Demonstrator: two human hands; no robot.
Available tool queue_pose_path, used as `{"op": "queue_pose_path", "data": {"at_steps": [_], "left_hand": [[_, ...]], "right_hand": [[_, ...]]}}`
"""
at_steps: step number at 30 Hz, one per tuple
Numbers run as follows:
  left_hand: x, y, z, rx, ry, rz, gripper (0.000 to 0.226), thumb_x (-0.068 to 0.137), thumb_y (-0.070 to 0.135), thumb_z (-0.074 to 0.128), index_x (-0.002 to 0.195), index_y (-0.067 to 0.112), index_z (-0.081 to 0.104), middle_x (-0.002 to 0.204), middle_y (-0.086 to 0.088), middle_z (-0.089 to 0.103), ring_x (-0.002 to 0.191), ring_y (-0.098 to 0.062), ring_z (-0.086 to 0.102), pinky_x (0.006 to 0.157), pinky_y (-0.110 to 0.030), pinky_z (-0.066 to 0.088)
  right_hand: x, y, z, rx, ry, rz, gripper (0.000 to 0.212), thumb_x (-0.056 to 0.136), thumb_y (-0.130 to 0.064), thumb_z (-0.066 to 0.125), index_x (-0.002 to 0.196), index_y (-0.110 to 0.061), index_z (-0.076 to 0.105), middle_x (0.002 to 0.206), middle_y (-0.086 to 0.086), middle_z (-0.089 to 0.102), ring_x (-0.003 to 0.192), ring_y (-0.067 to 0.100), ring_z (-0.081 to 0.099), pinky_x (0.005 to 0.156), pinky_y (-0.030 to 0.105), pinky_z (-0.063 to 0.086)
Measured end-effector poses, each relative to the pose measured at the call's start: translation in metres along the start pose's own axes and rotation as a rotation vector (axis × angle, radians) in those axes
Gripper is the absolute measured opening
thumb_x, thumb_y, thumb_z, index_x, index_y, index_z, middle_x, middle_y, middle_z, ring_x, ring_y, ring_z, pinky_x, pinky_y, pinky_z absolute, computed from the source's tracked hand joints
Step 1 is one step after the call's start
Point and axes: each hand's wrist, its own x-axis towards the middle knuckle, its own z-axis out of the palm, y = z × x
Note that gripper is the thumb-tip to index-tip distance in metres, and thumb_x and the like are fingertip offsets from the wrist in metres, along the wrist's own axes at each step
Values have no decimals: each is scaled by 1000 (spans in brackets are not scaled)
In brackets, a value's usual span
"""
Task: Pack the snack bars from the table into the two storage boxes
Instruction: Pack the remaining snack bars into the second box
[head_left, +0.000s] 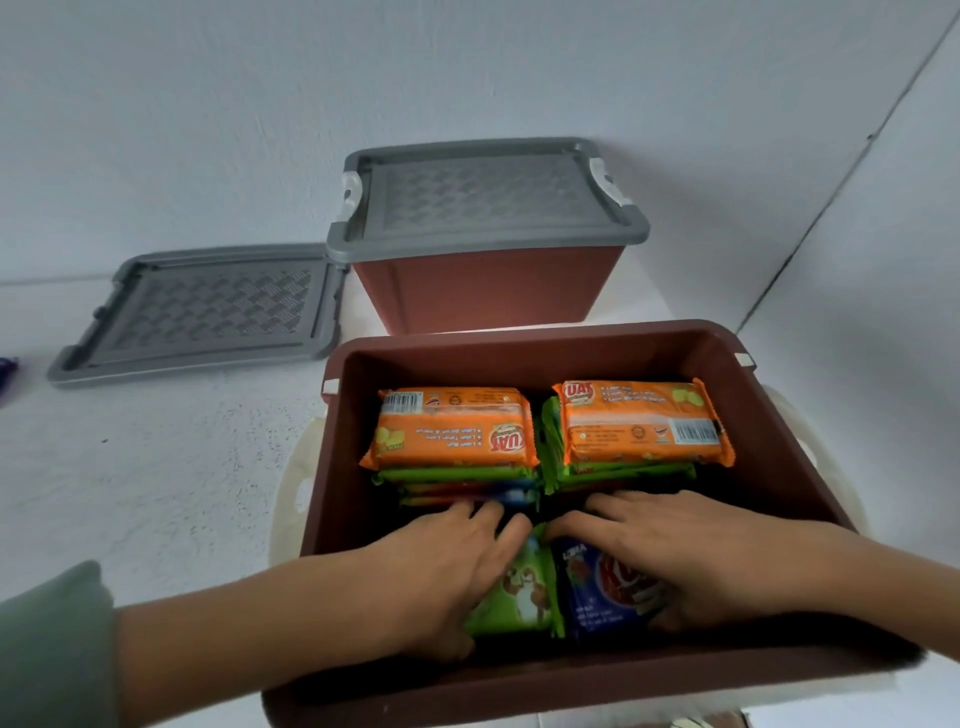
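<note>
An open brown storage box (597, 353) stands in front of me, holding several snack bar packs. Two orange packs top the far stacks, one on the left (457, 431) and one on the right (644, 423), with green and blue packs beneath. Both hands reach inside the near half. My left hand (447, 561) lies flat, fingers straight, on a green pack (524, 592). My right hand (691, 551) lies flat on a blue pack (597, 592). Behind stands a second brown box (488, 291) with its grey lid (483, 197) closed.
A loose grey lid (208, 312) lies on the white table (156, 467) to the left of the closed box. A small blue object (6, 371) shows at the left edge. White walls meet in a corner at the back right.
</note>
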Motion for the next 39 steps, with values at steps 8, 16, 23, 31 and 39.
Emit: {"op": "queue_pose_path", "data": {"at_steps": [8,16,23,31,39], "left_hand": [[-1,5,-2,71,24,-43,94,81,32,63,145,8,-1,134,-15,33,106,-32,52,87,-39,46],[-8,-7,-18,-134,-15,29,89,83,53,55,147,15,7,143,-10,30,125,-27,40,106,-38,36],[-76,-47,-77,-316,419,28,38,90,31,55,125,17,49,115,1,58,95,-9,53,79,-15,43],[-217,-215,-25,-323,711,-533,51,82,35,65,129,24,47,121,1,56,107,-9,51,96,-26,41],[-343,-368,106,-540,716,-929,68,78,36,69,136,21,38,134,-1,48,121,-16,47,100,-25,35]], "right_hand": [[2,-3,4,-36,27,5,95,78,-28,69,145,-31,1,141,-2,31,128,19,34,95,35,42],[-14,1,-18,107,23,-97,85,80,-47,61,144,-45,6,141,-21,27,132,-1,27,110,22,29],[3,-11,-102,101,545,-173,59,54,-89,37,111,-74,30,102,-38,55,96,-19,52,78,9,47],[146,-130,-218,120,713,-415,60,80,-37,66,133,-43,38,120,-12,54,106,-2,48,85,9,37],[345,-272,-279,150,642,-491,59,85,-26,62,139,-28,37,131,5,51,120,17,48,96,30,40]]}}
